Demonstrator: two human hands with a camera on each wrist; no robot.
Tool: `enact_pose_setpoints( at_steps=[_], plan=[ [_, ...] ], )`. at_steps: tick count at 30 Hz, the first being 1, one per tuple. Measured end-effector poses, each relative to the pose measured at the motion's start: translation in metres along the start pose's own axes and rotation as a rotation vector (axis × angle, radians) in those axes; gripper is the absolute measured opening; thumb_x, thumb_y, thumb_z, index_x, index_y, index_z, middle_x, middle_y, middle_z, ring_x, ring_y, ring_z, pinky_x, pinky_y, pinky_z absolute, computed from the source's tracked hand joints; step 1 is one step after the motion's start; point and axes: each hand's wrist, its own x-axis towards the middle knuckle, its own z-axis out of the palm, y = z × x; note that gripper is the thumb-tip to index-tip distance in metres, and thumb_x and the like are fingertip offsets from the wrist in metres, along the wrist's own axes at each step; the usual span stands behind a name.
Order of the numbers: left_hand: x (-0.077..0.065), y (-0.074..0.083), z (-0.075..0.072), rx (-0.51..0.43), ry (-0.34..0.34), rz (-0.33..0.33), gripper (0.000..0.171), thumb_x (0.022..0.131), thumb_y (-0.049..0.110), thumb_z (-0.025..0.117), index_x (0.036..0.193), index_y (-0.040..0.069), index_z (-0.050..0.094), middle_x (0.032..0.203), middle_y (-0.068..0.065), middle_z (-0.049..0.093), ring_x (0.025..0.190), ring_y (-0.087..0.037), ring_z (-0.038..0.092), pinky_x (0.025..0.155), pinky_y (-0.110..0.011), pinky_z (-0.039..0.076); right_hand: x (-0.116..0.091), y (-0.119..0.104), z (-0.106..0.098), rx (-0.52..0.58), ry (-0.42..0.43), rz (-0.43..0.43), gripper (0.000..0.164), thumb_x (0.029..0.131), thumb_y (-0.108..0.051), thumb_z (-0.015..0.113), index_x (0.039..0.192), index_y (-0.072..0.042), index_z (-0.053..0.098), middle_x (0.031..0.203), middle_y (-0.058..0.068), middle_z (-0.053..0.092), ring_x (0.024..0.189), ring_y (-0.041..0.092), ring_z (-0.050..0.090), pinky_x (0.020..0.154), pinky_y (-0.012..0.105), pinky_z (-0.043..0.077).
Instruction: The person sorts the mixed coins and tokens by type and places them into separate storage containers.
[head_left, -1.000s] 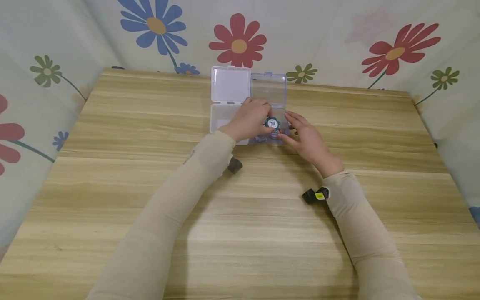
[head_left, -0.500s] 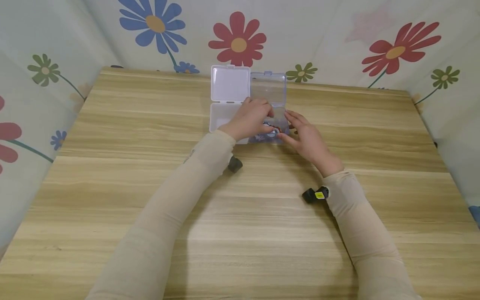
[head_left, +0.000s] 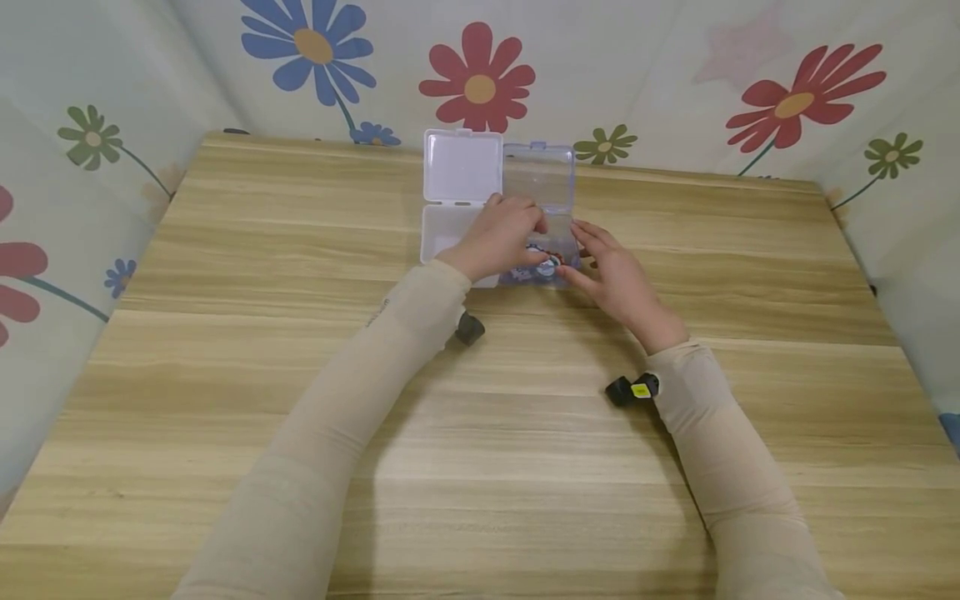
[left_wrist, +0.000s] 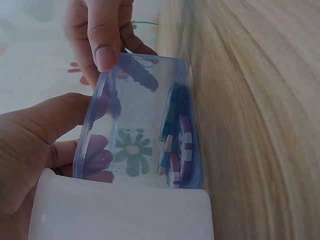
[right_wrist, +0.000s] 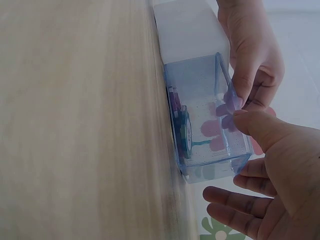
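A clear bluish plastic box (left_wrist: 132,100) stands with its lid (head_left: 538,177) raised toward the wall. Several poker chips (right_wrist: 184,132) lie in its bottom, one greenish chip leaning among them. My left hand (head_left: 498,237) is over the box's opening, thumb and fingers apart, with nothing visible between them; its thumb is near the front rim. My right hand (head_left: 618,283) holds the box's right end, its thumb at the front rim and fingers around the right side. Two of its fingers stretch free in the right wrist view.
A white plastic box (head_left: 442,232) adjoins the clear box on the left, its lid (head_left: 462,167) also raised. Both stand near the back edge of the wooden table (head_left: 480,467). A flower-print curtain (head_left: 652,67) hangs behind.
A green chip marked 20, held by my left fingers one second ago, has dropped into the clear box. The left fingers have let go; both hands stay in about the same place.
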Motion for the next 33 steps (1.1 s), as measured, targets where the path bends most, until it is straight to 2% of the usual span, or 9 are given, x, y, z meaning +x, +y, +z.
enact_pose_setpoints(
  at_steps=[9, 16, 24, 29, 33],
  plan=[
    [-0.002, -0.001, -0.001, -0.028, 0.007, -0.005, 0.045, 0.077, 0.045, 0.064, 0.11, 0.014, 0.06, 0.111, 0.0, 0.057, 0.109, -0.019, 0.05, 0.095, -0.036, 0.032, 0.001, 0.0, 0.001, 0.012, 0.002, -0.016, 0.068, 0.086, -0.038, 0.057, 0.139, -0.004, 0.032, 0.146, 0.01, 0.03, 0.11, 0.029, 0.054, 0.089, 0.041, 0.048],
    [-0.006, -0.001, -0.002, -0.036, 0.049, 0.011, 0.046, 0.078, 0.044, 0.064, 0.114, 0.016, 0.057, 0.112, 0.001, 0.056, 0.109, -0.017, 0.048, 0.095, -0.034, 0.033, 0.002, 0.003, -0.002, -0.007, -0.003, -0.019, 0.068, 0.087, -0.037, 0.056, 0.14, -0.004, 0.03, 0.146, 0.011, 0.028, 0.114, 0.032, 0.051, 0.09, 0.042, 0.047],
    [-0.01, 0.002, -0.001, -0.023, 0.13, 0.032, 0.045, 0.078, 0.044, 0.064, 0.114, 0.017, 0.056, 0.116, -0.002, 0.055, 0.115, -0.019, 0.046, 0.103, -0.036, 0.029, 0.0, 0.013, -0.006, -0.07, -0.018, 0.01, 0.072, 0.085, -0.041, 0.056, 0.14, -0.004, 0.028, 0.146, 0.017, 0.026, 0.133, 0.035, 0.029, 0.107, 0.048, 0.028],
    [-0.016, -0.002, -0.002, 0.047, 0.18, 0.021, 0.05, 0.078, 0.045, 0.064, 0.117, 0.015, 0.055, 0.121, -0.005, 0.053, 0.118, -0.022, 0.044, 0.107, -0.038, 0.026, -0.002, 0.017, -0.007, -0.076, 0.02, 0.007, 0.075, 0.083, -0.043, 0.059, 0.141, -0.009, 0.027, 0.145, 0.018, 0.028, 0.133, 0.037, 0.026, 0.108, 0.05, 0.024],
    [-0.024, -0.009, -0.008, 0.111, 0.195, -0.007, 0.059, 0.078, 0.049, 0.062, 0.124, 0.016, 0.049, 0.133, -0.008, 0.045, 0.128, -0.025, 0.035, 0.112, -0.042, 0.019, -0.004, 0.019, -0.009, -0.092, 0.049, -0.008, 0.081, 0.079, -0.046, 0.062, 0.143, -0.013, 0.024, 0.146, 0.018, 0.026, 0.133, 0.039, 0.025, 0.109, 0.052, 0.021]
  ],
)
